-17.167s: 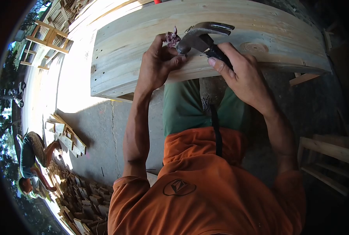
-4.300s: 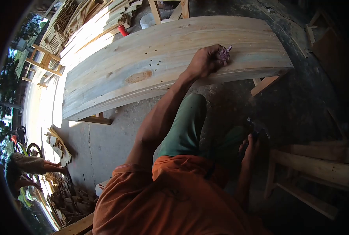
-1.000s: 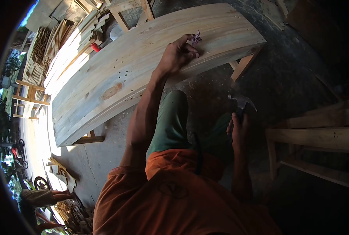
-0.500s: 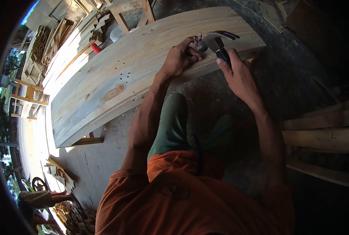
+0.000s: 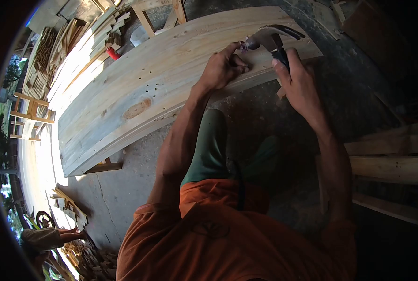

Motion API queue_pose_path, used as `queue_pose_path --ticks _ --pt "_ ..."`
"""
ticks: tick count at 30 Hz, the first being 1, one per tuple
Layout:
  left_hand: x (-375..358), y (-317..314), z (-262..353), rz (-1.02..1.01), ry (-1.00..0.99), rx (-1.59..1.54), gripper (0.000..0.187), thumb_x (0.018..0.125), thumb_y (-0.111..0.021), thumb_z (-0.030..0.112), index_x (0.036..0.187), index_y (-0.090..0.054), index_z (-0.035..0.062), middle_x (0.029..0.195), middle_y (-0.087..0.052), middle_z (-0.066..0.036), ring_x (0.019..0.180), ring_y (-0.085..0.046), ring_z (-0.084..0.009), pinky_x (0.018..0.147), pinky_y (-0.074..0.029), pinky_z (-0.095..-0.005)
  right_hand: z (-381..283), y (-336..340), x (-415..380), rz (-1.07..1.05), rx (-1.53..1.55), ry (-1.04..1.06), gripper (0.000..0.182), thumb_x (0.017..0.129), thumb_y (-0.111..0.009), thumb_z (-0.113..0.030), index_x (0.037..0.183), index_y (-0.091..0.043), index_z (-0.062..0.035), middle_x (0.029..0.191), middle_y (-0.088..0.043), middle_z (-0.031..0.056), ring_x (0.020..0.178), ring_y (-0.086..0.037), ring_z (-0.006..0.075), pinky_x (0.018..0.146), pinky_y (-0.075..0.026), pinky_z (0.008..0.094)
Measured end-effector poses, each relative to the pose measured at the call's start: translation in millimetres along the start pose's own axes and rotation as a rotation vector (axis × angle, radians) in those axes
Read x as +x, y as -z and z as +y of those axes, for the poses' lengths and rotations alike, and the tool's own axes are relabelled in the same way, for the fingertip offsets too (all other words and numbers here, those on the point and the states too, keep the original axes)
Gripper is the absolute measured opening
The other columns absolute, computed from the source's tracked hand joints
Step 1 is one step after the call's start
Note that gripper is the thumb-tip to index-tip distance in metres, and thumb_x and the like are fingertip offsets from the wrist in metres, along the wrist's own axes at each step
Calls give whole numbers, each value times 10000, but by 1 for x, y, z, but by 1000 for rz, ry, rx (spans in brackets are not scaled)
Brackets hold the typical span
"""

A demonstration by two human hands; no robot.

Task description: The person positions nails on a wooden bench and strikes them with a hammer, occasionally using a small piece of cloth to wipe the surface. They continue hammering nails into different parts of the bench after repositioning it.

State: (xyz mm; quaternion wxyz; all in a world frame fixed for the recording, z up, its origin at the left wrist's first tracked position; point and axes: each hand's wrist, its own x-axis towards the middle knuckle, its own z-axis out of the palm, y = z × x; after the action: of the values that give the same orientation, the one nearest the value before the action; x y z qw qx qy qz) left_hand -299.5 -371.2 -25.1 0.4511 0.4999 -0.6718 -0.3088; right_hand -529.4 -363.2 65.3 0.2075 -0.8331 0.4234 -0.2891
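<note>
A long top of pale wooden planks (image 5: 138,89) lies across the upper half of the head view, with a knot and small nail holes. My left hand (image 5: 223,70) rests on its near edge toward the right end, fingers pinched around a small purplish scrap (image 5: 243,46) and what it holds against the wood. My right hand (image 5: 300,79) grips the dark handle of a claw hammer (image 5: 274,35), whose steel head sits right beside the left fingertips at the scrap.
A wooden frame (image 5: 387,164) stands at the right in shadow. Stacked planks and a red object (image 5: 113,52) lie behind the top. A wooden chair frame (image 5: 28,112) stands far left. Another person (image 5: 42,239) crouches by a heap of wood offcuts at bottom left.
My right hand rose from beside my knee with the hammer and brought its head up to the left fingertips on the planks. The left hand stayed in place.
</note>
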Motion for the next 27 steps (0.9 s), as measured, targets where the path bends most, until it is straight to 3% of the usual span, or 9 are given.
queue_pose_path --ticks 4,6,10,15,17,19,22,25,27 --pt "-1 0 6 9 66 -12 578 793 -719 -21 1328 -504 26 845 -739 -97 813 -713 -195 769 -535 -317 4 -10 -8 6 -56 40 249 1021 -520 -237 1020 -461 4 602 -590 218 640 -658 425 537 -454 498" --pt "-4 -1 9 5 44 7 577 791 -717 -25 1326 -505 22 846 -738 -98 813 -713 -195 764 -535 -317 8 -10 -1 -98 -73 9 244 1023 -516 -231 1034 -460 6 609 -593 224 652 -663 429 516 -447 496" --pt "0 0 3 9 47 -26 572 786 -718 -30 1318 -514 18 850 -738 -98 812 -714 -195 757 -535 -315 -9 -4 -3 52 19 4 243 1022 -518 -229 1041 -458 6 616 -595 229 658 -662 435 507 -444 497" --pt "-4 -2 5 14 24 -1 577 787 -720 -26 1321 -505 7 842 -737 -96 804 -716 -203 754 -535 -317 -5 -6 1 -158 -53 -39 247 1014 -531 -229 1057 -456 3 611 -590 231 646 -655 440 513 -442 502" --pt "0 -2 1 35 -14 -21 574 788 -719 -24 1320 -505 3 836 -735 -95 800 -715 -208 751 -534 -319 -16 2 3 -41 -42 -9 243 1013 -531 -222 1058 -456 4 614 -591 235 653 -654 443 524 -446 507" --pt "0 0 2 8 71 -43 572 791 -724 -13 1319 -505 0 829 -731 -99 809 -713 -218 754 -532 -327 -20 -2 -2 57 -16 -8 238 1011 -531 -216 1058 -455 6 617 -591 239 659 -654 447 535 -450 512" --pt "-2 2 8 -5 59 42 552 808 -698 -59 1318 -497 5 861 -722 -89 805 -677 -158 767 -525 -303 1 -17 1 -158 -69 -3 241 1009 -542 -217 1054 -460 6 608 -587 231 653 -657 442 543 -452 508" --pt "0 1 8 16 -7 44 541 811 -699 -57 1310 -497 -2 868 -726 -102 802 -684 -167 775 -526 -307 -3 -6 6 -54 -102 16 252 1016 -530 -233 1045 -466 9 621 -592 231 654 -663 432 555 -455 507" --pt "5 2 4 0 49 35 541 812 -701 -60 1310 -495 -9 880 -725 -101 834 -690 -167 784 -528 -307 -10 -6 8 9 -82 1 257 1018 -527 -238 1040 -471 12 623 -593 224 651 -662 428 562 -459 507"
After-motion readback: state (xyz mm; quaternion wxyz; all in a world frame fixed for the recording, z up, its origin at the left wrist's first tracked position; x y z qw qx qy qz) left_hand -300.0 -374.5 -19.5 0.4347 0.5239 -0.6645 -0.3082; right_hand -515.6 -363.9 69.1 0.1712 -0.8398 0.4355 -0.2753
